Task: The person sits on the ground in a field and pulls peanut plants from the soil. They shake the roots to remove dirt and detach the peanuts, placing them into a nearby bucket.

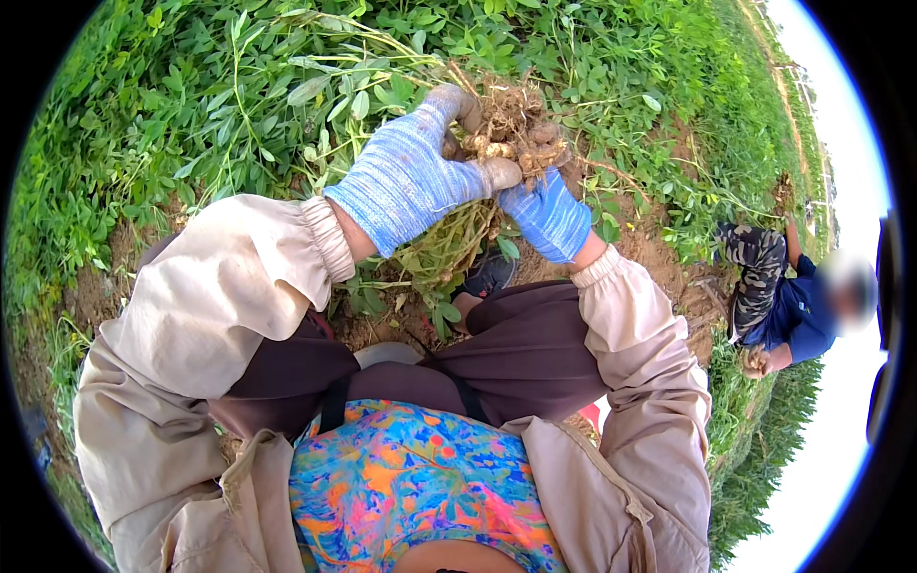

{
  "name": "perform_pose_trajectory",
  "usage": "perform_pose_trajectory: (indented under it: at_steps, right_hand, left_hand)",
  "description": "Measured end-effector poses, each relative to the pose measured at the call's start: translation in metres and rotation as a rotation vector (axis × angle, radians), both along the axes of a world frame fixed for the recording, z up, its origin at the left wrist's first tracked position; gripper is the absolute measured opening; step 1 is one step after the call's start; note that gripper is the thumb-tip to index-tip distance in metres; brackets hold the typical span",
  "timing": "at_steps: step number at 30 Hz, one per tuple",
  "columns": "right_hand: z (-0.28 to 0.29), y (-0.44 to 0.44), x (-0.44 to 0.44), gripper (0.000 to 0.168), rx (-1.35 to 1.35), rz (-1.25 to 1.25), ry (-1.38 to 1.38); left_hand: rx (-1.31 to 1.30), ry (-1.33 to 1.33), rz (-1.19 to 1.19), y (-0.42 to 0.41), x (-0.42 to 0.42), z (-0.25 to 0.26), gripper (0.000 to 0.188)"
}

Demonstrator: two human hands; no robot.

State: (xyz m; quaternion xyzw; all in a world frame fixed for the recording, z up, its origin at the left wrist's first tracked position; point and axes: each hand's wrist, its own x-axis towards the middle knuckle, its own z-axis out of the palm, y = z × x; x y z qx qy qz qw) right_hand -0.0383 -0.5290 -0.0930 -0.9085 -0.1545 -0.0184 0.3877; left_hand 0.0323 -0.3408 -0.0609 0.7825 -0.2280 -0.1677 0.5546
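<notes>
A clump of peanut roots point(512, 107) with soil-covered pods point(494, 150) is held up in front of me. My left hand point(405, 183), in a blue and white knit glove with dirty coated fingertips, grips the clump from the left, thumb and fingers spread around the pods. My right hand point(548, 218), gloved alike, holds the clump from below right; its fingertips are hidden behind the roots. Long green stems point(390, 46) stretch from the clump towards the upper left. Under my hands lies a bunch of wilted, yellowish peanut foliage point(455, 247).
Dense green peanut plants point(165, 114) spread ahead and to the left. Bare brown soil point(648, 268) shows at the right. A dark shoe point(493, 272) rests between my knees. At the far right, another person point(781, 301) in camouflage trousers crouches among the plants.
</notes>
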Motion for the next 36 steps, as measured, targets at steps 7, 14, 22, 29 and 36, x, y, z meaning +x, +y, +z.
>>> perform_pose_trajectory:
  at_steps: [7,14,22,29,36]
  right_hand:
    - [-0.010,-0.007,0.003,0.036,-0.008,0.065,0.136]
    - [-0.001,-0.004,0.001,0.029,-0.202,0.113,0.214]
    - [-0.004,-0.040,0.011,0.028,-0.585,0.165,-0.284]
    - [-0.015,-0.114,-0.002,0.025,-0.613,-0.005,-0.209]
    - [-0.023,-0.119,0.004,0.035,-0.634,0.024,-0.212]
  left_hand:
    - [-0.248,0.186,-0.186,0.003,0.008,-0.017,0.062]
    - [-0.124,0.016,-0.249,0.016,0.014,-0.023,0.058]
    - [0.271,0.019,-0.478,0.040,0.020,0.008,0.018]
    - [-0.313,0.887,-0.488,0.089,0.039,0.016,0.036]
    - [-0.801,1.054,-0.573,0.104,0.051,-0.002,0.035]
